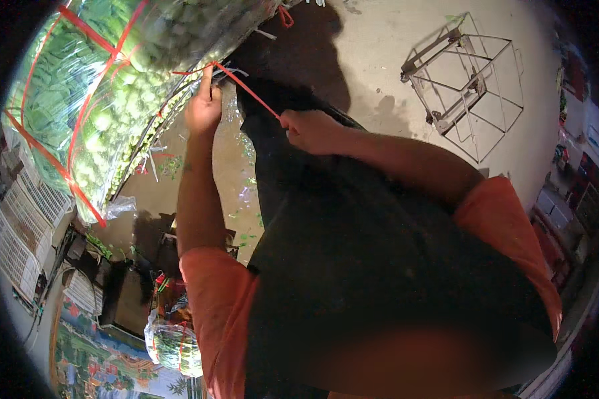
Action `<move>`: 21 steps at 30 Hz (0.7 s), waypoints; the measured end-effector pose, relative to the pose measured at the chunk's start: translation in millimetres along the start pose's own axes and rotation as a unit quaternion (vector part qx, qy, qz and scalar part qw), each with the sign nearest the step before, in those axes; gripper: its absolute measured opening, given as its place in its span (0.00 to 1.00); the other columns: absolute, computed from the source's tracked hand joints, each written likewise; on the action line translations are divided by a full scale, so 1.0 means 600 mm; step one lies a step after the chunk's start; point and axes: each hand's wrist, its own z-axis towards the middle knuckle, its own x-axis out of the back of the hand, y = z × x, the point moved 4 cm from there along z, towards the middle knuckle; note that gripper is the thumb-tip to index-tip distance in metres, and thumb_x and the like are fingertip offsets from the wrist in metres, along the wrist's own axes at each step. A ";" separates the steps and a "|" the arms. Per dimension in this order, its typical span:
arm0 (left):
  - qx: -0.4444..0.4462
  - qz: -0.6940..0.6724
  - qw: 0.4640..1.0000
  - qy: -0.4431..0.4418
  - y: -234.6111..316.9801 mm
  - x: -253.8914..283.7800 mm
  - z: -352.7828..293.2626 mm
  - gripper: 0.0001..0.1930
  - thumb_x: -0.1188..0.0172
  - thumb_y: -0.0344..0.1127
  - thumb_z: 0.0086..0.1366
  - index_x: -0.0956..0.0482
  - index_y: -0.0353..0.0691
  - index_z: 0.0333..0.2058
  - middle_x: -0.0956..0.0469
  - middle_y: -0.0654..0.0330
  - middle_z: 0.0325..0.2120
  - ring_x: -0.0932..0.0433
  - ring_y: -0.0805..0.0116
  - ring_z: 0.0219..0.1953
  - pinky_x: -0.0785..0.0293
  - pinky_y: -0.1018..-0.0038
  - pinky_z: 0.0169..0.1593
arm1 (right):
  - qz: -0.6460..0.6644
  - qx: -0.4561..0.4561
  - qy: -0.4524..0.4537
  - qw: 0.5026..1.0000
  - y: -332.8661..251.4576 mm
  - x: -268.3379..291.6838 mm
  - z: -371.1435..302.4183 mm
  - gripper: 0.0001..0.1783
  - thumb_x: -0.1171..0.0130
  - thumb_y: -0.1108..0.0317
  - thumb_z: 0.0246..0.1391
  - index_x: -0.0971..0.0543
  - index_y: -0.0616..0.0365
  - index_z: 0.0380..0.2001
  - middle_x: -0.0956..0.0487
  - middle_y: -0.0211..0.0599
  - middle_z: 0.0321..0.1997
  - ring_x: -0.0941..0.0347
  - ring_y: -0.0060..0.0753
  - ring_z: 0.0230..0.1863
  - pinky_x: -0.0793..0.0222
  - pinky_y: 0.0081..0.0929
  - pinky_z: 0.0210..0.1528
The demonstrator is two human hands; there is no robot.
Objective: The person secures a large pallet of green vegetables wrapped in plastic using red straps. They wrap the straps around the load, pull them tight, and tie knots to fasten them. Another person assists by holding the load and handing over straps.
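Observation:
A red plastic string [251, 90] runs taut from my right hand [311, 131], closed around its end, to the side of a large bundle at the upper left. My left hand [203, 106] has its index finger stretched up, its tip touching the string where it bends at the bundle's edge; the other fingers are curled. The bundle holds green leafy vegetables [56, 96] and rounder pale green produce [110, 120], wrapped in clear plastic film. Red ties [86, 113] cross over the wrap.
A thin metal frame [469, 86] on wheels lies on the pale floor [373, 73] at the upper right. Leaf scraps and wet patches mark the floor. White slatted crates [23, 233] stand at the left; a smaller wrapped bundle [176, 349] sits at the lower left.

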 end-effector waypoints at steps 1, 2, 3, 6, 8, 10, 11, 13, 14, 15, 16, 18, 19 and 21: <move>0.004 0.003 0.999 -0.031 0.014 0.008 0.008 0.29 0.48 0.41 0.65 0.38 0.62 0.66 0.30 0.53 0.19 0.31 0.63 0.19 0.32 0.67 0.28 | -0.036 -0.006 -0.018 0.999 0.012 0.001 0.014 0.15 0.49 0.62 0.56 0.28 0.58 0.44 0.20 0.53 0.33 0.22 0.58 0.36 0.28 0.52 0.38; 0.025 -0.050 0.996 -0.071 0.022 0.012 0.007 0.29 0.48 0.40 0.65 0.39 0.61 0.66 0.30 0.53 0.19 0.31 0.65 0.19 0.31 0.67 0.28 | -0.070 -0.011 -0.038 0.997 0.018 -0.001 0.025 0.16 0.49 0.63 0.56 0.28 0.58 0.45 0.20 0.54 0.33 0.22 0.58 0.36 0.28 0.52 0.38; 0.006 -0.103 0.992 -0.067 0.009 0.011 0.013 0.30 0.48 0.38 0.65 0.40 0.60 0.66 0.32 0.55 0.19 0.33 0.68 0.20 0.32 0.70 0.28 | -0.031 -0.034 -0.059 0.997 0.013 0.004 0.042 0.18 0.47 0.63 0.55 0.28 0.59 0.47 0.20 0.51 0.35 0.22 0.52 0.36 0.28 0.47 0.38; 0.002 -0.183 0.978 -0.102 0.002 0.013 0.009 0.32 0.48 0.34 0.64 0.42 0.55 0.68 0.38 0.63 0.17 0.39 0.77 0.20 0.38 0.79 0.27 | 0.105 -0.089 -0.093 0.986 -0.008 0.025 0.089 0.23 0.41 0.62 0.53 0.27 0.59 0.51 0.19 0.44 0.41 0.22 0.36 0.36 0.27 0.32 0.36; 0.039 -0.120 0.983 -0.130 0.006 0.021 0.007 0.34 0.48 0.35 0.64 0.46 0.55 0.69 0.39 0.64 0.16 0.40 0.78 0.20 0.38 0.79 0.27 | 0.228 -0.056 -0.074 0.969 -0.037 0.036 0.117 0.24 0.39 0.61 0.53 0.26 0.59 0.51 0.19 0.40 0.42 0.23 0.28 0.35 0.28 0.25 0.34; 0.031 -0.132 0.983 -0.126 -0.004 0.018 0.006 0.34 0.48 0.36 0.64 0.45 0.54 0.69 0.38 0.64 0.17 0.39 0.77 0.21 0.36 0.78 0.28 | 0.338 -0.021 -0.048 0.940 -0.060 0.032 0.152 0.22 0.38 0.60 0.54 0.25 0.59 0.49 0.19 0.38 0.42 0.25 0.24 0.34 0.29 0.21 0.33; 0.025 -0.130 0.982 -0.133 -0.002 0.018 0.008 0.34 0.47 0.36 0.65 0.45 0.54 0.69 0.36 0.63 0.17 0.36 0.75 0.21 0.35 0.77 0.29 | 0.382 -0.022 -0.038 0.923 -0.068 0.029 0.175 0.20 0.39 0.61 0.55 0.25 0.59 0.48 0.20 0.37 0.41 0.25 0.23 0.33 0.30 0.21 0.33; 0.012 -0.126 0.981 -0.146 0.002 0.016 0.013 0.34 0.45 0.37 0.65 0.45 0.54 0.68 0.32 0.60 0.18 0.31 0.70 0.21 0.31 0.74 0.31 | 0.462 -0.031 -0.029 0.886 -0.067 0.021 0.186 0.17 0.41 0.62 0.57 0.24 0.58 0.47 0.20 0.35 0.39 0.26 0.23 0.33 0.30 0.20 0.33; -0.025 -0.116 0.984 -0.129 -0.007 0.018 0.009 0.34 0.44 0.38 0.64 0.46 0.54 0.68 0.29 0.58 0.19 0.28 0.66 0.22 0.30 0.71 0.32 | 0.497 -0.035 -0.036 0.866 -0.076 0.022 0.188 0.15 0.42 0.62 0.58 0.24 0.58 0.46 0.20 0.34 0.38 0.26 0.22 0.32 0.31 0.21 0.34; -0.064 -0.105 0.986 -0.112 -0.016 0.014 0.004 0.35 0.43 0.38 0.64 0.47 0.54 0.69 0.26 0.55 0.20 0.25 0.62 0.23 0.29 0.69 0.32 | 0.531 -0.038 -0.041 0.845 -0.084 0.022 0.191 0.14 0.42 0.63 0.59 0.24 0.58 0.45 0.20 0.32 0.37 0.26 0.22 0.32 0.31 0.21 0.34; -0.103 -0.094 0.986 -0.095 -0.025 0.011 0.005 0.36 0.42 0.38 0.64 0.47 0.54 0.69 0.24 0.53 0.22 0.22 0.59 0.24 0.27 0.66 0.33 | 0.572 -0.019 -0.042 0.819 -0.093 0.024 0.197 0.13 0.42 0.63 0.59 0.23 0.57 0.44 0.20 0.32 0.37 0.26 0.22 0.32 0.30 0.21 0.34; -0.211 -0.047 0.975 -0.054 -0.019 0.010 0.017 0.39 0.41 0.40 0.64 0.52 0.57 0.69 0.19 0.46 0.30 0.18 0.49 0.31 0.25 0.60 0.34 | 0.650 0.016 -0.032 0.759 -0.097 0.033 0.209 0.10 0.43 0.63 0.60 0.22 0.56 0.41 0.19 0.33 0.37 0.26 0.22 0.32 0.30 0.23 0.35; -0.163 -0.022 0.982 -0.095 -0.032 0.008 0.013 0.39 0.41 0.40 0.64 0.52 0.58 0.69 0.19 0.45 0.31 0.18 0.48 0.33 0.24 0.60 0.34 | 0.671 0.001 0.012 0.742 -0.096 0.032 0.216 0.10 0.42 0.63 0.60 0.21 0.56 0.41 0.18 0.32 0.37 0.25 0.23 0.32 0.29 0.24 0.36; -0.126 -0.019 0.983 -0.129 -0.046 0.000 0.014 0.35 0.42 0.41 0.65 0.48 0.55 0.68 0.20 0.43 0.32 0.19 0.48 0.35 0.24 0.61 0.36 | 0.708 -0.025 0.098 0.699 -0.102 0.029 0.232 0.10 0.42 0.62 0.59 0.20 0.54 0.40 0.18 0.32 0.37 0.24 0.25 0.34 0.28 0.26 0.38</move>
